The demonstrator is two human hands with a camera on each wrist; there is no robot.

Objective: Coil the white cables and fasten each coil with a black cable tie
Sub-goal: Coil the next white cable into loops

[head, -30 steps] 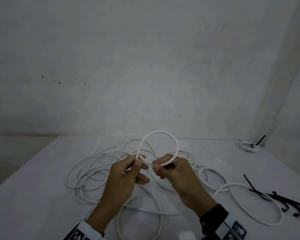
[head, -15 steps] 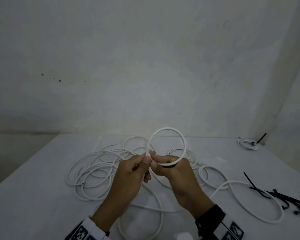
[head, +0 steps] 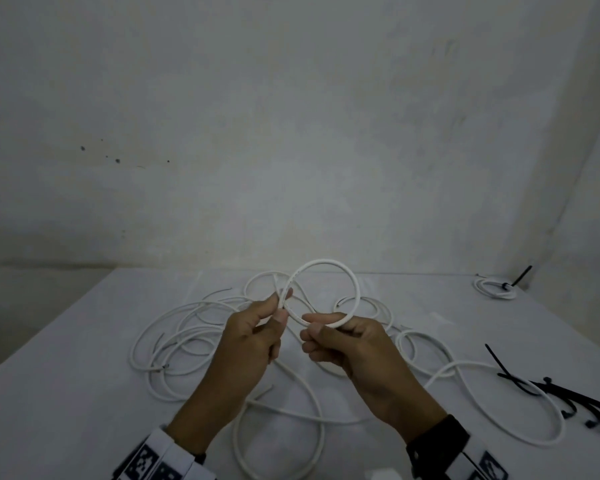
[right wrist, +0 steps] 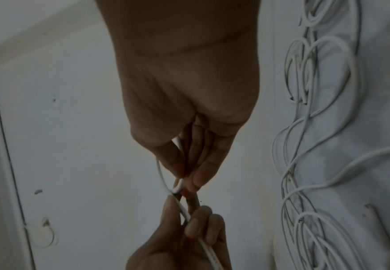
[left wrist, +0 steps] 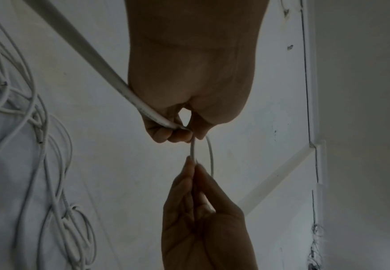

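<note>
A white cable forms one small upright loop (head: 327, 263) above the table (head: 84, 393). My left hand (head: 283, 305) pinches the cable where the loop crosses itself, between thumb and forefinger. My right hand (head: 314, 324) pinches the loop's bottom just to the right. The rest of this cable trails down to the table beneath my wrists. In the left wrist view, my left hand (left wrist: 181, 130) grips the thick strand (left wrist: 85, 47) and the right hand (left wrist: 195, 165) meets it from below. In the right wrist view, my right hand (right wrist: 182, 180) pinches the loop above the left hand (right wrist: 181, 212).
Loose white cables (head: 174, 341) sprawl over the table's left and middle, and one long strand (head: 520, 400) sweeps right. Several black cable ties (head: 568, 396) lie at the right edge. A tied coil (head: 495, 289) sits at the far right corner by the wall.
My hands, pressed together half a second ago, have drawn slightly apart. The left hand has slid up and left along the cable. The loop stays about the same size.
</note>
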